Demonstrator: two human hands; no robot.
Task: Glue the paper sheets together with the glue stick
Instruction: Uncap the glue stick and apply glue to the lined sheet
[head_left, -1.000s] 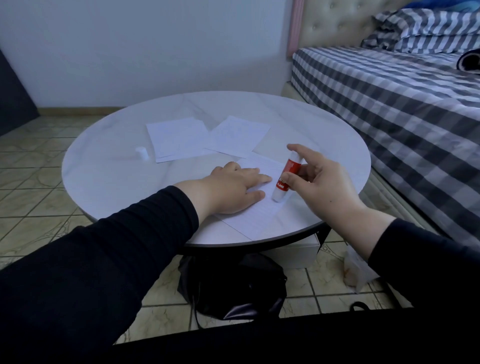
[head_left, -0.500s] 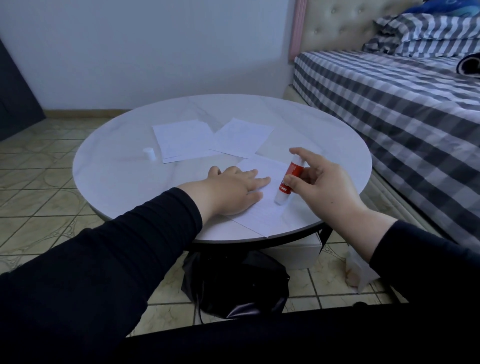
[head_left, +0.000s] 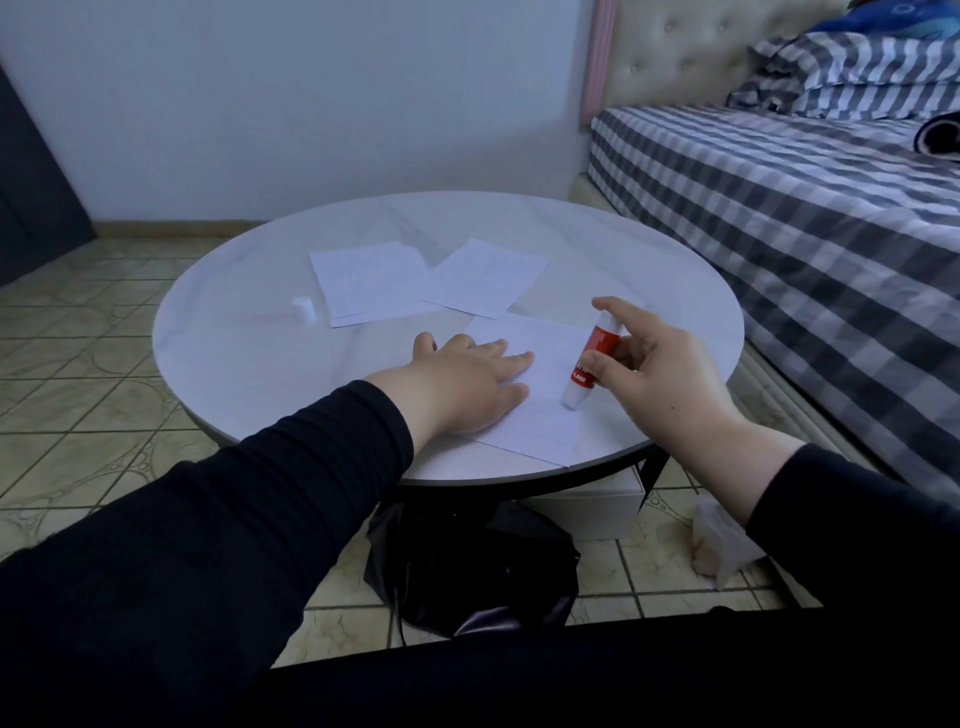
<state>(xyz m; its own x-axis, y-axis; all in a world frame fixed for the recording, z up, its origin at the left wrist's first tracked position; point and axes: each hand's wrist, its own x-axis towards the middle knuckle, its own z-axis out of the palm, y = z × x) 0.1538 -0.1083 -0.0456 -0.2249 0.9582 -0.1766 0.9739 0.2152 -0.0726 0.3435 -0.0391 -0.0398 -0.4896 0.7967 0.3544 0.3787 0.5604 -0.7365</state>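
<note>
From the head view, which is the only one I have, my left hand (head_left: 470, 382) lies flat, fingers straight, on the near sheet of paper (head_left: 540, 400), pressing it to the table (head_left: 234, 353). I judge that is to keep the sheet from sliding under the glue. My right hand (head_left: 660, 374) pinches the glue stick (head_left: 589, 366) between thumb and fingers, the forefinger over its top. The stick leans, its white lower end touching the near sheet just right of my left fingertips, so the gluing stroke looks to be in hand.

Beyond the near sheet, two more sheets (head_left: 426, 280) lie on the table, overlapping at their edges; they seem to wait their turn. Left of those sheets stands a small white cap (head_left: 303, 308), probably the glue stick's own, set well clear of the work. Under the table, below the near sheet, sits a black bag (head_left: 467, 566) on the floor. Right of the table is a bed (head_left: 805, 218) with a checked cover.
</note>
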